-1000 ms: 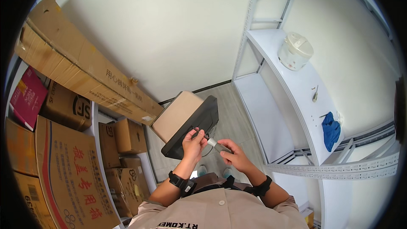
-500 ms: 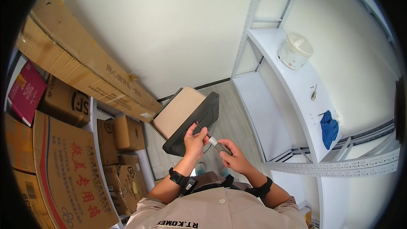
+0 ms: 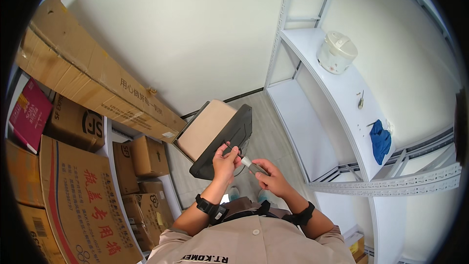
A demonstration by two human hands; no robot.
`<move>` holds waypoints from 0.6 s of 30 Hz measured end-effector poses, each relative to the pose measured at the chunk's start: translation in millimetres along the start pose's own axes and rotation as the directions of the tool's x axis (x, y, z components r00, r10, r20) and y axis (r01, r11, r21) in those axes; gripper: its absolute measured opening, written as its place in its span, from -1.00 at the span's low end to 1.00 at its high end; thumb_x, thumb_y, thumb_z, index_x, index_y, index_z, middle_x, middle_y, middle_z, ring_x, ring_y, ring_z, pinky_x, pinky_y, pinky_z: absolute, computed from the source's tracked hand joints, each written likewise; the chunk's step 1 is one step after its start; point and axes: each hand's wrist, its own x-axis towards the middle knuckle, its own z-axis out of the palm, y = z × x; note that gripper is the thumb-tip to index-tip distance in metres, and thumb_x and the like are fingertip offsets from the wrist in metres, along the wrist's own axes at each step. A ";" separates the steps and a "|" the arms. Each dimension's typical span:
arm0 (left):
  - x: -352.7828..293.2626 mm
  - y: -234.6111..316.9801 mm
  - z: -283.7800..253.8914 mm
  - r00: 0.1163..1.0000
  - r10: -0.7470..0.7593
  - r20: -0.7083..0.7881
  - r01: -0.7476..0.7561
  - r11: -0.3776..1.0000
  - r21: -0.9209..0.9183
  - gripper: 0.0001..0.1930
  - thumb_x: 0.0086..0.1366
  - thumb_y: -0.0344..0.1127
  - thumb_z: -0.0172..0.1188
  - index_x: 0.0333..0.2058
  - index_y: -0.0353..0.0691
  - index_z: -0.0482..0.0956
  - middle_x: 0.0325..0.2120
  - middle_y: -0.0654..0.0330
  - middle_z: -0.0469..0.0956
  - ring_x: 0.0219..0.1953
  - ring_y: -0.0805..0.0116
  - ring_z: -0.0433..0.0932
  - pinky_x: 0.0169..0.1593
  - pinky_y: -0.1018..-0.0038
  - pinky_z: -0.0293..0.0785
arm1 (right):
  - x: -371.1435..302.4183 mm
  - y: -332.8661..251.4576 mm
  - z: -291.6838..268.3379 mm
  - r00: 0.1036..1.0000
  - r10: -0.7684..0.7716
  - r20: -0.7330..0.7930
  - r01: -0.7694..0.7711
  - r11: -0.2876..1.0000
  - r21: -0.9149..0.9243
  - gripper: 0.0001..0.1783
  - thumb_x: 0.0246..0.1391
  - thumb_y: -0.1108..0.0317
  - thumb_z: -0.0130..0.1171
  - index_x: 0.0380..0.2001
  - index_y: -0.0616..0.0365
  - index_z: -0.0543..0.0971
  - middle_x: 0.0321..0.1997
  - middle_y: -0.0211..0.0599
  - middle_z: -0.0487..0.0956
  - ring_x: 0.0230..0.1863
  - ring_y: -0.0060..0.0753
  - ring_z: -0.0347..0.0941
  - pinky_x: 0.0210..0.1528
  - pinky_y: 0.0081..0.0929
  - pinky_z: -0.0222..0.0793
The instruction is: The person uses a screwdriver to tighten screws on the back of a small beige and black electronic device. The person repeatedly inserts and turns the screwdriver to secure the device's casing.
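In front of my body, my right hand (image 3: 271, 180) is closed around the grey handle of what looks like a screwdriver (image 3: 255, 167) with a pale collar. Its thin dark shaft points up and left, into the fingers of my left hand (image 3: 225, 162), which pinch it. The exact tip is too small to make out. Just beyond my hands stands a tilted black case-like thing (image 3: 228, 134). A flat tan panel (image 3: 207, 126) covers its upper face, and my left fingertips are close to its near black side. A thin dark cord hangs by my hands.
Cardboard boxes (image 3: 88, 195) fill the shelves at left, with a long carton (image 3: 97, 78) leaning above them. On the white shelf (image 3: 337, 90) at right are a white rice cooker (image 3: 338, 53), a small screwdriver (image 3: 361, 101) and a blue cloth (image 3: 379, 142). A pale wall (image 3: 195, 34) stands behind.
The view has turned slightly, so the shelves and boxes sit a little differently. Both hands keep their hold on the screwdriver, almost in the same place.
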 end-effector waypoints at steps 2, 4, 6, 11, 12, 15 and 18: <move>1.5 0.1 -1.0 1.000 -0.017 0.004 0.017 1.000 0.004 -0.64 0.23 -0.33 0.29 -0.04 -0.20 0.40 -0.47 0.30 0.58 -0.57 0.62 0.49 -0.47 0.64 0.51 | 2.5 0.4 -0.4 1.000 -0.006 -0.009 0.006 1.000 0.017 -0.54 0.15 0.45 0.03 0.15 0.10 0.33 -0.10 -0.32 0.50 -0.59 -0.67 0.25 -0.56 -0.66 0.21; 5.7 -1.8 -3.9 0.998 -0.058 0.031 0.057 0.998 0.014 -0.71 0.24 -0.33 0.27 -0.10 -0.20 0.45 -0.46 0.33 0.57 -0.55 0.63 0.49 -0.45 0.65 0.51 | 4.6 8.1 -5.1 0.999 -0.028 -0.035 0.028 1.000 -0.005 -0.53 0.13 0.46 0.04 0.14 0.11 0.34 -0.11 -0.31 0.51 -0.60 -0.67 0.26 -0.57 -0.66 0.21; 6.5 -3.0 -4.8 0.994 -0.079 0.081 0.070 0.992 0.105 -0.77 0.25 -0.34 0.26 -0.15 -0.20 0.48 -0.46 0.35 0.55 -0.53 0.63 0.49 -0.43 0.66 0.52 | 6.5 13.5 -10.9 0.997 -0.038 -0.064 0.038 0.999 -0.003 -0.53 0.10 0.47 0.06 0.13 0.12 0.35 -0.13 -0.30 0.53 -0.60 -0.66 0.26 -0.57 -0.66 0.20; 13.8 -12.4 -5.4 0.974 -0.119 0.192 0.075 0.972 0.223 -0.81 0.27 -0.33 0.24 -0.17 -0.18 0.50 -0.42 0.34 0.55 -0.47 0.63 0.51 -0.39 0.65 0.54 | 5.7 19.5 -26.0 0.989 -0.029 -0.142 0.034 0.999 0.028 -0.56 0.06 0.48 0.09 0.07 0.17 0.39 -0.16 -0.22 0.57 -0.63 -0.66 0.24 -0.60 -0.66 0.15; 15.6 -15.6 -4.0 0.971 -0.127 0.200 0.079 0.970 0.231 -0.81 0.27 -0.33 0.24 -0.17 -0.19 0.51 -0.42 0.34 0.55 -0.47 0.62 0.51 -0.39 0.65 0.54 | 3.8 21.5 -29.4 0.988 -0.018 -0.156 0.023 0.999 0.031 -0.57 0.06 0.48 0.09 0.05 0.17 0.39 -0.17 -0.22 0.58 -0.64 -0.66 0.24 -0.61 -0.65 0.15; 31.6 -23.2 4.9 0.959 -0.154 0.238 0.094 0.964 0.248 -0.83 0.26 -0.33 0.25 -0.19 -0.18 0.52 -0.44 0.36 0.53 -0.47 0.62 0.51 -0.38 0.65 0.54 | 3.9 32.3 -42.1 0.982 0.008 -0.189 0.006 0.997 0.073 -0.59 0.06 0.46 0.11 0.02 0.18 0.41 -0.19 -0.22 0.59 -0.65 -0.65 0.24 -0.62 -0.65 0.15; 35.5 -47.1 20.1 0.959 -0.220 0.180 0.164 0.945 0.284 -0.84 0.26 -0.33 0.25 -0.20 -0.16 0.53 -0.46 0.38 0.51 -0.47 0.63 0.51 -0.38 0.65 0.54 | 3.4 35.2 -66.6 0.978 0.054 -0.201 -0.031 0.992 0.119 -0.61 0.08 0.43 0.12 0.02 0.16 0.42 -0.21 -0.24 0.59 -0.65 -0.65 0.26 -0.63 -0.65 0.17</move>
